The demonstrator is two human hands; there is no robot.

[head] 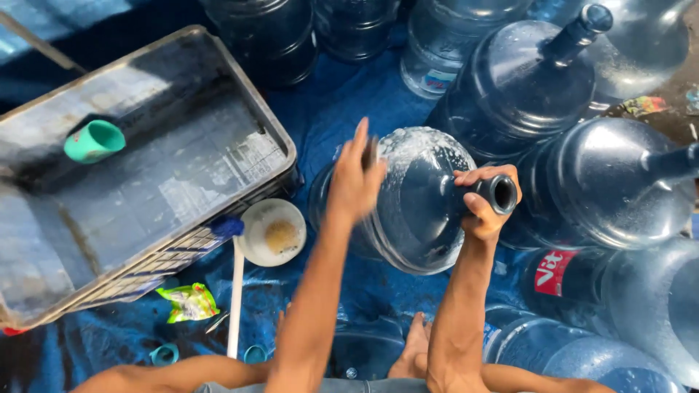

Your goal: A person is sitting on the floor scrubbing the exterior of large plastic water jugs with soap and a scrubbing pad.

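A large blue water jug (415,211) lies tilted on its side in front of me, soapy foam on its upper shoulder. My right hand (484,200) grips its neck just behind the open mouth. My left hand (357,178) presses on the jug's wet, foamy side and is blurred; something small and dark seems to be held in its fingers, too blurred to tell what. My bare foot (415,349) rests on the blue tarp below the jug.
A grey plastic crate (269,120) of water with a floating green cup (93,140) stands at left. A white bowl (255,240), a white-handled brush (235,291) and a green sachet (191,301) lie beside it. Several more blue jugs (539,80) crowd the right and back.
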